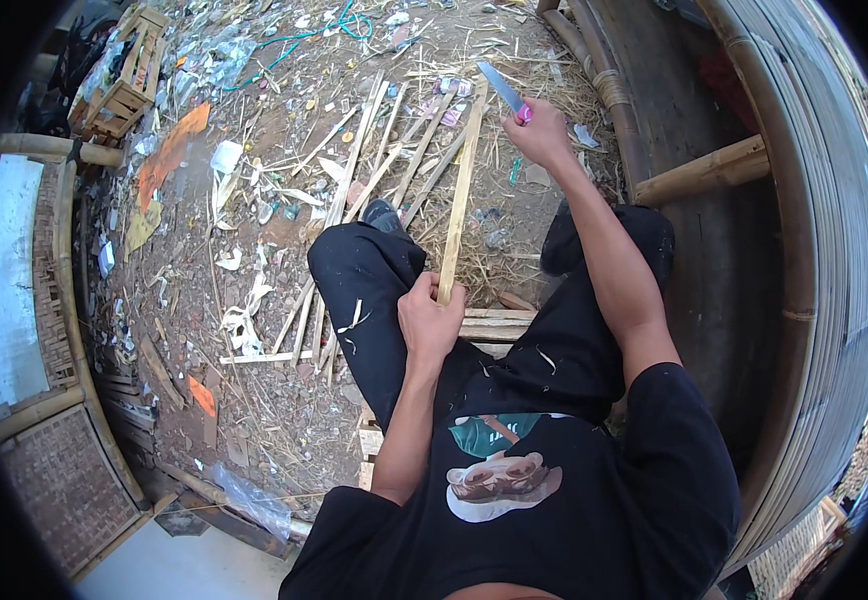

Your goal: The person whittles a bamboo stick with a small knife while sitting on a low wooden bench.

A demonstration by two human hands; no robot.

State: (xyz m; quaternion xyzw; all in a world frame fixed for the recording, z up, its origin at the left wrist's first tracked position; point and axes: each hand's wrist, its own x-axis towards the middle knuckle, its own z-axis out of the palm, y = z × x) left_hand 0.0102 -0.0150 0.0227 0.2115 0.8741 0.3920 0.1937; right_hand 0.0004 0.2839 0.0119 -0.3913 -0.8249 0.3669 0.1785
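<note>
My left hand (432, 318) is closed round the near end of a long, flat bamboo strip (465, 190), just above my lap. The strip slants up and away from me between my knees. In my right hand (542, 135), stretched out far ahead, is a knife (501, 88) with a wide pale blade and a pink handle. Its blade points up and left, with its tip near the strip's far end; whether they touch I cannot tell. Several more bamboo strips (356, 150) lie on the ground left of the held one.
A wooden crate (124, 85) stands at the far left. Scraps, shavings and an orange sheet (171, 150) litter the dirt ground. A bamboo-framed structure (804, 200) rises close on my right, and a woven panel (59, 480) stands on the left. Short wood pieces (494, 325) lie between my thighs.
</note>
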